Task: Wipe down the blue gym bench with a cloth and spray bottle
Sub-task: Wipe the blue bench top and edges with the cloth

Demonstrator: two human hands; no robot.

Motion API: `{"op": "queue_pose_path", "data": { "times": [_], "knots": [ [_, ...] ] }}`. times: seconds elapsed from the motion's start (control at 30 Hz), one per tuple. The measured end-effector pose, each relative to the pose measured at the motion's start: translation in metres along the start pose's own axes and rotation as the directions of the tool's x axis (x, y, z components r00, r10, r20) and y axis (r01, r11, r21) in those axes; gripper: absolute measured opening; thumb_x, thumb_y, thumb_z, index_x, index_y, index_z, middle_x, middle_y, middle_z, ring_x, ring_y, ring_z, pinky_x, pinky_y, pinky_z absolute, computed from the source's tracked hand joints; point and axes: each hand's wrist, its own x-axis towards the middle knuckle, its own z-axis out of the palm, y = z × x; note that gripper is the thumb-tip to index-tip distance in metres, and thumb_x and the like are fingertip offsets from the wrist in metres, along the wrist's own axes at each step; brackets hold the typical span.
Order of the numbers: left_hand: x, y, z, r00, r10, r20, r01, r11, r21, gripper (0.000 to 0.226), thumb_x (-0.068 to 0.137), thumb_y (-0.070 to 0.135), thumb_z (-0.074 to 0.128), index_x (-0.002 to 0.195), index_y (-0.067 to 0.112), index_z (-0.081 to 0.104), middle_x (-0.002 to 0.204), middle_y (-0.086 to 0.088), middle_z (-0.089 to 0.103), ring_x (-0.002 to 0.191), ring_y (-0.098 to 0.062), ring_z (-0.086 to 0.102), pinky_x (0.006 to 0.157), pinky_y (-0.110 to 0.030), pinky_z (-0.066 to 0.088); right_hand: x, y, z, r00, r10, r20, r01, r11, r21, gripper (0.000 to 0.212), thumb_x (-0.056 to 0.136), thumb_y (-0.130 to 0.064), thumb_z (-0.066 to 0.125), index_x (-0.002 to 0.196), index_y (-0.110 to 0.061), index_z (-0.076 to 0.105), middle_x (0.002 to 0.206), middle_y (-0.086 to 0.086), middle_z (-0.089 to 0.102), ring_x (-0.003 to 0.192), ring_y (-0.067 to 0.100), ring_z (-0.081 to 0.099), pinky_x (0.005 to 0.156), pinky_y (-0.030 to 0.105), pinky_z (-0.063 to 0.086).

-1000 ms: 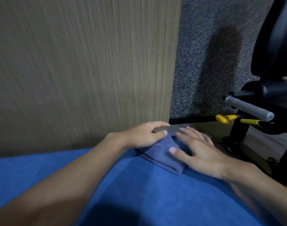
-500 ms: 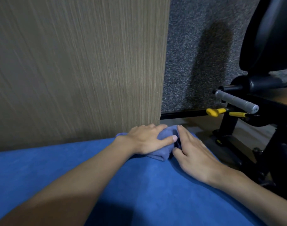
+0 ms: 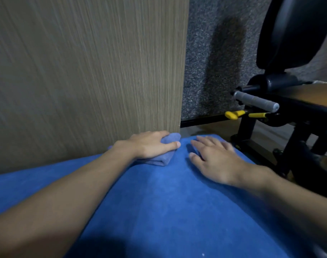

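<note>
The blue gym bench (image 3: 168, 202) fills the lower part of the head view. A folded grey-blue cloth (image 3: 164, 158) lies at its far end, against the wooden panel. My left hand (image 3: 149, 146) lies on top of the cloth with fingers and thumb curled round it. Just right of the cloth, my right hand (image 3: 214, 157) rests flat on the bench with fingers spread, apart from the cloth. No spray bottle is in view.
A tall wood-grain panel (image 3: 84, 71) stands right behind the bench's far edge. To the right is a grey carpeted wall (image 3: 214, 62) and a black exercise machine (image 3: 298, 118) with a grey handle (image 3: 255, 100) and yellow levers (image 3: 233, 114).
My left hand has drawn the cloth left, up against the panel. My right hand has let go of the cloth and now lies flat on the bench beside it.
</note>
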Motion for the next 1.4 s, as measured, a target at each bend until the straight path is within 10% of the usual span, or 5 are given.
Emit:
{"op": "queue_pose_path", "data": {
  "times": [0.17,0.4,0.53,0.7,1.4],
  "knots": [
    [-0.005,-0.005,-0.003,0.997,0.068,0.040,-0.067,0.998,-0.021,0.057,0.085,0.081,0.029,0.139,0.059,0.030,0.137,0.008,0.057,0.122,-0.025,0.053,0.096,-0.043,0.039,-0.007,-0.014,0.007,0.999,0.019,0.040,-0.019,1.000,0.008,0.062,0.096,-0.061,0.020,0.153,-0.037,0.010,0.163,-0.010,0.006,0.149,0.015,0.000,0.119,0.048,0.001],
    [-0.040,-0.066,-0.011,0.991,0.088,0.104,-0.079,0.994,-0.081,0.047,0.080,0.081,0.028,0.125,0.068,0.034,0.116,0.022,0.064,0.108,-0.014,0.059,0.099,-0.043,0.042,-0.006,-0.020,0.002,0.996,0.055,0.067,-0.052,0.998,-0.045,0.058,0.096,-0.059,0.025,0.150,-0.039,0.020,0.161,-0.010,0.012,0.148,0.015,0.005,0.118,0.046,0.004],
    [-0.036,-0.058,-0.012,0.990,0.109,0.088,-0.104,0.993,-0.054,0.060,0.077,0.083,0.032,0.133,0.065,0.026,0.138,0.012,0.056,0.125,-0.022,0.053,0.105,-0.045,0.038,0.012,-0.053,0.006,0.995,0.092,0.038,-0.092,0.996,0.009,0.051,0.095,-0.050,0.033,0.142,-0.030,0.037,0.153,0.001,0.030,0.145,0.018,0.018,0.117,0.051,0.005],
    [-0.032,-0.061,-0.008,0.988,0.143,0.058,-0.139,0.988,-0.060,0.067,0.078,0.082,0.028,0.141,0.063,0.020,0.146,0.011,0.050,0.132,-0.024,0.047,0.106,-0.045,0.035,0.015,-0.066,0.024,0.996,0.076,0.042,-0.075,0.997,-0.014,0.060,0.095,-0.059,0.022,0.151,-0.039,0.012,0.163,-0.002,0.005,0.149,0.012,-0.001,0.117,0.053,-0.003],
    [-0.082,-0.129,-0.022,0.993,0.074,0.094,-0.069,0.996,-0.048,0.045,0.088,0.071,0.031,0.130,0.075,0.017,0.132,0.015,0.059,0.120,-0.020,0.054,0.104,-0.048,0.037,0.014,-0.117,0.028,0.998,0.006,0.067,-0.005,1.000,-0.024,0.063,0.092,-0.065,0.018,0.150,-0.040,0.015,0.164,-0.005,0.002,0.149,0.013,-0.004,0.118,0.050,-0.002]
  ]
}}
